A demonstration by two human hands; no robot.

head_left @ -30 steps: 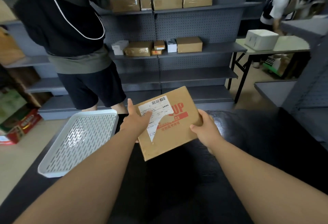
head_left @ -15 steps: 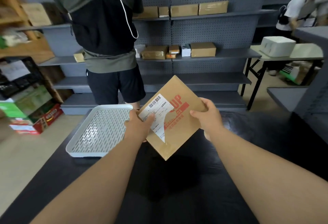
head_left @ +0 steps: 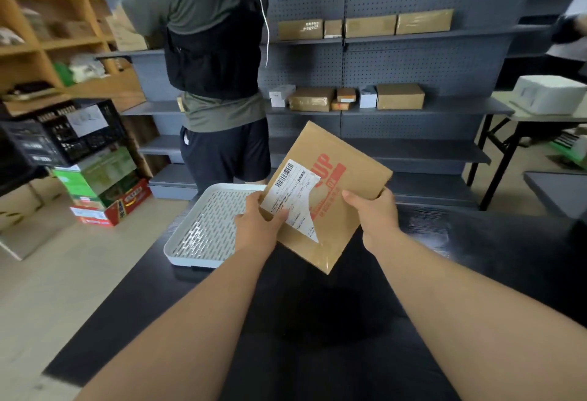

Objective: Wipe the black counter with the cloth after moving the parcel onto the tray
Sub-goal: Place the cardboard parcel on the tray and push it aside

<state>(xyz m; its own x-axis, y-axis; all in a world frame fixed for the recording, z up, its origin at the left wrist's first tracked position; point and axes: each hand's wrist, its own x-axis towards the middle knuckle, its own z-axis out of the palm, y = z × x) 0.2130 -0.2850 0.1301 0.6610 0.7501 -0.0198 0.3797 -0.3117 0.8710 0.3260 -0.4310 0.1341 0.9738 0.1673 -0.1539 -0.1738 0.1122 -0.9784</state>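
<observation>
Head view: both hands hold the brown parcel (head_left: 330,197) tilted above the black counter (head_left: 317,321), left hand (head_left: 259,229) and right hand (head_left: 373,214) gripping its edges, just right of the white tray (head_left: 187,249).

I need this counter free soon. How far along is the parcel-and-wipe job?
Done: nothing yet. In hand: the left hand and right hand grip the flat brown cardboard parcel in the air above the black counter, beside the white perforated plastic tray, not on it. Left: set the parcel on the tray, then wipe the counter; no cloth is in view.
</observation>
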